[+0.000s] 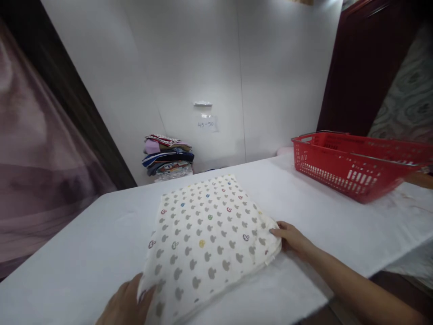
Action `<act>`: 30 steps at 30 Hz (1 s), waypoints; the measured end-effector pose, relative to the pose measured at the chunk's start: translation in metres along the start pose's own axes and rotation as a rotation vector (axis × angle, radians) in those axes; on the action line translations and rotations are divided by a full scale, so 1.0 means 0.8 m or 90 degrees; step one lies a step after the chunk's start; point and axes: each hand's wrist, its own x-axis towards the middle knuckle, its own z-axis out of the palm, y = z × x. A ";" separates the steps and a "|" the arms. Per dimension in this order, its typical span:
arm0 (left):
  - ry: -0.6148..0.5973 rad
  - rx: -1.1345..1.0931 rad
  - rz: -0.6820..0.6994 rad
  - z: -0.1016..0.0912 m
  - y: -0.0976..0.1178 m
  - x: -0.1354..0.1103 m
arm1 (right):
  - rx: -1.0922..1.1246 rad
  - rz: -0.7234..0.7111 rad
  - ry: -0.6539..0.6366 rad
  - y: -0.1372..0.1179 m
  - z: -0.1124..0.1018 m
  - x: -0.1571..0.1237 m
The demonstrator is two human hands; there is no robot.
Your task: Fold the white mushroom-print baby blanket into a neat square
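Observation:
A white cloth [216, 234] printed with grey mushroom shapes and a few coloured ones lies spread in a rough rectangle on the white table. It looks folded, with layered edges along the near side. My right hand [287, 237] pinches its right near corner, thumb on top and the other fingers underneath. At the left near corner, my left hand [126, 300] grips the cloth's edge between thumb and fingers; part of this hand is cut off by the bottom of the view.
A red plastic basket [338, 169] stands on the table [111, 234] at the right. Behind the table's far edge is a stack of folded clothes [168, 155]. A paper label [207, 124] reading "45-50" is on the white wall. A pink curtain [40, 158] hangs at left.

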 end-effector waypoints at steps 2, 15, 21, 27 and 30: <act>-0.037 -0.041 0.055 0.007 0.050 -0.002 | -0.060 -0.090 0.050 0.001 0.015 -0.002; -0.519 -0.750 -0.106 0.182 0.290 0.011 | -0.527 -0.464 -0.006 -0.007 0.101 -0.025; -0.514 -0.756 -0.127 0.195 0.280 0.010 | -0.402 -0.412 0.143 -0.007 0.060 -0.012; -0.523 -0.758 -0.132 0.191 0.286 0.008 | -0.345 -0.192 0.148 0.001 0.041 -0.006; -0.527 -0.762 -0.121 0.194 0.290 0.006 | -0.335 -0.218 0.132 0.009 0.044 -0.006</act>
